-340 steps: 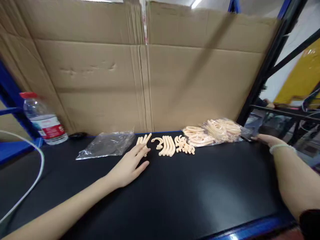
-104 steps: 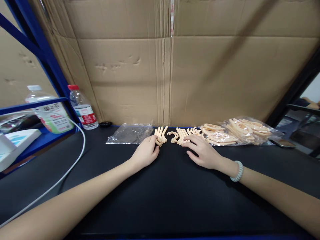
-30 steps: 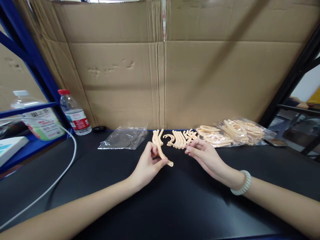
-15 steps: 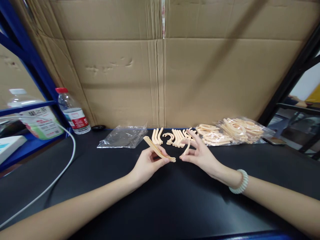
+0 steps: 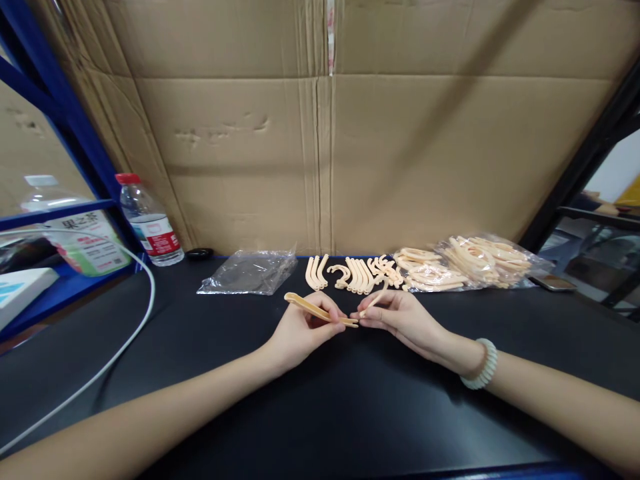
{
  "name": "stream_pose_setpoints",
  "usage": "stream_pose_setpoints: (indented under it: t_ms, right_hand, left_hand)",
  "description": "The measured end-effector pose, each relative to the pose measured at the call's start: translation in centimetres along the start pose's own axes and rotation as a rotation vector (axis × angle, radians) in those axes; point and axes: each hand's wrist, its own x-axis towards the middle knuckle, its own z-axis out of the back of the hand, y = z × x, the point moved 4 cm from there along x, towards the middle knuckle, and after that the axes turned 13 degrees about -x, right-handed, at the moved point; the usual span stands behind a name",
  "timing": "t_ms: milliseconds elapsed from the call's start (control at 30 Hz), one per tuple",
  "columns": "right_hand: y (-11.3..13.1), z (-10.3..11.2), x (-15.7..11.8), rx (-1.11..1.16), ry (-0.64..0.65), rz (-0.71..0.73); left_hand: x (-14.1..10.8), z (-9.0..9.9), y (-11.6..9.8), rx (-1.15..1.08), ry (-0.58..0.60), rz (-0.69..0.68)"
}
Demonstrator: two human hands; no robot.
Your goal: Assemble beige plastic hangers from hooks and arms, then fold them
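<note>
My left hand point(image 5: 303, 331) pinches a long beige strip-like piece point(image 5: 313, 308), which slants down to the right and shows a forked right end. Just to its right, my right hand point(image 5: 403, 317) grips a small slender beige piece point(image 5: 374, 304) between thumb and fingers. The fingertips of my right hand are close to the forked end; whether they touch it I cannot tell. Behind the hands lie several curved beige pieces point(image 5: 358, 276), a group of similar ones point(image 5: 317, 272) to their left, and a hooked piece point(image 5: 341, 273).
Clear bags of beige pieces point(image 5: 483, 260) lie at the back right, beside a phone point(image 5: 556, 283). A flat plastic bag point(image 5: 249, 272) is at the back left, near a red-capped bottle point(image 5: 153, 227). A white cable point(image 5: 143, 327) crosses the left side. Cardboard point(image 5: 240, 153) stands behind.
My right hand has closed its fingers more and moved nearer my left hand. The long piece in my left hand has tilted flatter, and the small piece has turned.
</note>
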Motion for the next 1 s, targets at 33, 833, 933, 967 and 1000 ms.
stream_pose_setpoints:
  t_ms: [33,833,933,967,1000]
  right_hand:
    - [0.0,-0.2,0.0,0.018,0.026,-0.018]
    - [0.1,-1.6,-0.8,-0.129,0.129,-0.063]
    - [0.1,-1.8,-0.8,-0.153,0.114,-0.049]
    - [0.1,-1.8,-0.8,-0.157,0.11,-0.041]
    - [0.1,-1.8,-0.8,-0.161,0.107,-0.034]
  left_hand:
    - [-0.1,-0.1,-0.2,0.027,-0.001,-0.026]
    - [-0.7,-1.1,-1.7,0.261,0.066,-0.194]
    - [-0.7,-1.1,-1.4,0.234,0.071,-0.129]
    - [-0.7,-1.1,-1.3,0.221,0.069,-0.109]
    - [-0.6,-1.1,-1.1,0.207,0.064,-0.091]
